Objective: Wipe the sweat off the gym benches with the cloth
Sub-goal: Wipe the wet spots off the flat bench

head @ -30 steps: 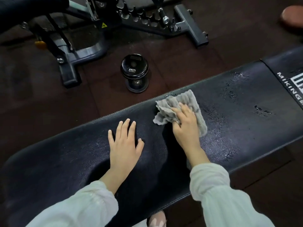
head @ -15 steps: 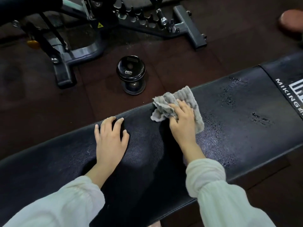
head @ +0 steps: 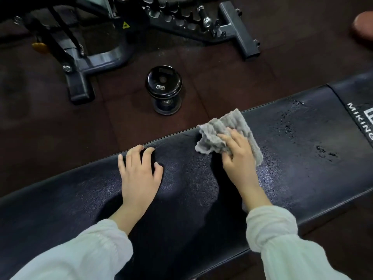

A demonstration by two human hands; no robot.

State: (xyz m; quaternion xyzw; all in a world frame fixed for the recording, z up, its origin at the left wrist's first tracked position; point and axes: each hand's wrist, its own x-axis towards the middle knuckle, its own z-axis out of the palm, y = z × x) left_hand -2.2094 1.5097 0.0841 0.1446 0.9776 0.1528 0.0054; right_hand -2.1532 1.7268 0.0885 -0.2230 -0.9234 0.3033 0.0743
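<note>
A long black padded gym bench (head: 181, 209) runs across the view from lower left to upper right. Wet sweat patches (head: 290, 126) glisten on its right part. My right hand (head: 238, 158) presses a crumpled grey cloth (head: 228, 128) onto the pad near the far edge, fingers curled into its folds. My left hand (head: 139, 170) rests on the pad to the left, fingertips bent over the far edge of the bench.
A black dumbbell (head: 163, 88) stands on end on the dark rubber floor just beyond the bench. Behind it lies the grey steel frame (head: 238, 31) of another bench. A brown round object (head: 363, 27) sits at the top right.
My left hand slid left and towards the far edge, its fingers now curling over it. My right hand with the cloth shifted slightly towards the far edge.
</note>
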